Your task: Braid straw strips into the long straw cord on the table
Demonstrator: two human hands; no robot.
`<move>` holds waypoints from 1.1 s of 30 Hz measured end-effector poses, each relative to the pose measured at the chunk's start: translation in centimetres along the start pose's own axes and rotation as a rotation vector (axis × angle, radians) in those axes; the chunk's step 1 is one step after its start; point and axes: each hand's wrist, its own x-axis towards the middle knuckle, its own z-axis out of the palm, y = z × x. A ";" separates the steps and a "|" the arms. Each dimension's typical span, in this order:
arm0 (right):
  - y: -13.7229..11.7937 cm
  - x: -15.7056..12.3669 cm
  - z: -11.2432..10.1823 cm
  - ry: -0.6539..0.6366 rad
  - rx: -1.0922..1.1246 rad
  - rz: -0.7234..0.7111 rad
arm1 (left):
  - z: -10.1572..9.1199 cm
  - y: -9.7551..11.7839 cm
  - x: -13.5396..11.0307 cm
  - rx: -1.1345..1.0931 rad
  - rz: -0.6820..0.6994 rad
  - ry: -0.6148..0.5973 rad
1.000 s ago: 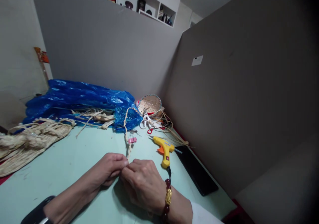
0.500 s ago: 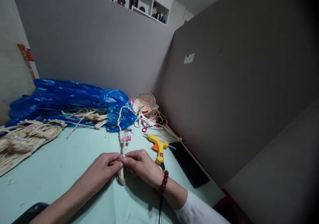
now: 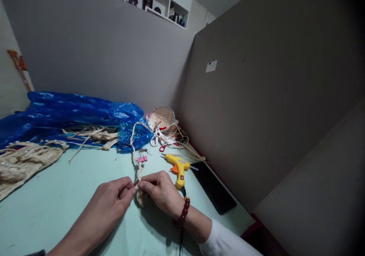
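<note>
A pale braid of dried plant fibre runs toward me over the table, pinched by a pink binder clip. My right hand, with a dark red bead bracelet on the wrist, is closed on the braid between thumb and forefinger. Just left of it, my left hand has thumb and forefinger pressed together at the braid's edge, on what looks like one of its strands. A wider loose fibre end hangs below the fingertips, partly hidden by the right hand.
A yellow glue gun lies to the right, beside a black phone-like slab. Behind are white-handled scissors, a small woven basket and a blue plastic bag with fibre strips. A woven fibre piece lies at left.
My left hand has shifted slightly left and down, its fingertips drawing a little away from the right hand's. The right hand keeps its pinch on the braid. The view has turned slightly right.
</note>
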 end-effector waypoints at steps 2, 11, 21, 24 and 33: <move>0.0 0.0 0.0 -0.024 0.132 0.048 | 0.5 0.3 -0.4 0.019 0.019 0.033; -0.2 -0.2 0.8 -0.028 0.458 0.242 | 2.1 0.4 -1.9 0.284 0.259 -0.205; -0.4 -0.2 0.7 -0.062 0.495 0.166 | 0.2 0.4 -0.6 0.070 0.026 0.174; -0.6 -0.2 0.7 -0.093 0.539 0.156 | 0.0 -0.6 0.3 -0.268 -0.016 0.041; -0.1 -0.3 0.4 -0.155 0.258 0.045 | 0.6 -2.4 1.4 -0.697 -0.167 -0.308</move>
